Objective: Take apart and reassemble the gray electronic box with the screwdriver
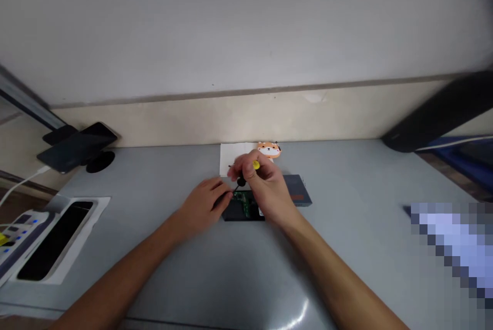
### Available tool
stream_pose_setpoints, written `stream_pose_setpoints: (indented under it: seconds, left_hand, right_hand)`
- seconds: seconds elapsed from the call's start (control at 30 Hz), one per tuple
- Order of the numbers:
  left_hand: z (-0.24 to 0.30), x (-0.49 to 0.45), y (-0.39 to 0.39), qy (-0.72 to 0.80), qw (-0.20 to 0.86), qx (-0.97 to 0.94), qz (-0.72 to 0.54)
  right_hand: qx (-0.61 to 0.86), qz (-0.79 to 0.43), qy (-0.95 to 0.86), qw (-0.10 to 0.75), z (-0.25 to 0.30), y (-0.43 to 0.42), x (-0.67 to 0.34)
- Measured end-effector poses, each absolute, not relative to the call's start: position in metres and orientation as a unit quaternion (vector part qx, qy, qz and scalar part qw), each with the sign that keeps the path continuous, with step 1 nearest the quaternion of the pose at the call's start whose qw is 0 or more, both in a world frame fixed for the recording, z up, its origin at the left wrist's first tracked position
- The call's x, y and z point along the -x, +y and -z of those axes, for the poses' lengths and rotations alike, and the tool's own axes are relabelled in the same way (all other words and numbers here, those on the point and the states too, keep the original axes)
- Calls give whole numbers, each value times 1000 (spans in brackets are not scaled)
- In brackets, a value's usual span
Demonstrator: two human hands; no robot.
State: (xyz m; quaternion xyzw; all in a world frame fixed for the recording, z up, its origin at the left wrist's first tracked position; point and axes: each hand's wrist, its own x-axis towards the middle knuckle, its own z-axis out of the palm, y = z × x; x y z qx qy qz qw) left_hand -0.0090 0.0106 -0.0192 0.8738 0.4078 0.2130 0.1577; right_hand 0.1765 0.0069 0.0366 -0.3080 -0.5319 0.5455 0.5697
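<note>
White wall and a cream-coloured lower band back a smooth grey desk, where a person works with two bare hands at the middle of the surface. Beneath the hands lies a flat, black, rectangular device, its green circuit board exposed. The right hand, fingers curled closed, grips a slim screwdriver with a black collar and yellow end, its thin shaft slanting down toward the upper part of the board. The left hand, fingers bent and close together, reaches the device's upper left edge, its fingertips near the tool's tip; whether they pinch anything cannot be told.

Just right of the device, partly behind the right hand, sits a flat dark grey-blue box with an orange-brown patch. Behind the hands, by the wall, lies a white sheet of paper beside an orange-and-white cartoon animal face. At far left, a dark phone leans on a round-based black stand, above a black-screened phone and a white-and-grey power strip. At right, a thick black column slants near the wall.
</note>
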Motion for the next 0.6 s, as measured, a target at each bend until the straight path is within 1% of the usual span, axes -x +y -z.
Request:
stream_pose_setpoints:
  seconds: [0.17, 0.3, 0.37, 0.43, 0.47, 0.5, 0.53, 0.57, 0.6]
  left_hand:
    - [10, 10, 5, 415, 141, -880, -182]
    - [6, 9, 1, 421, 149, -876, -180]
    - [5, 9, -1, 423, 144, -879, -166]
    - [6, 9, -3, 425, 140, -881, -153]
    - [6, 10, -4, 425, 139, -882, -150]
    - [6, 11, -5, 424, 141, -883, -147]
    - [6, 12, -6, 421, 144, -884, -143]
    - [5, 13, -6, 417, 147, -887, -138]
    - [4, 13, -6, 412, 150, -889, -133]
  right_hand:
    - [373, -452, -560, 585, -33, 1, -169]
    - [352, -455, -585, 571, -34, -2, -162]
    - [334, -428, -581, 607, -42, -1, -167]
    - [334, -370, -574, 650, -56, 0, -183]
    - [352, -341, -582, 649, -64, 1, -195]
    - [370, -304, -602, 639, -72, 1, -209]
    - [394, -270, -632, 610, -78, 2, -225]
    - [419, -244, -674, 557, -82, 2, -241]
    - [454, -240, -717, 472, -82, 3, -257]
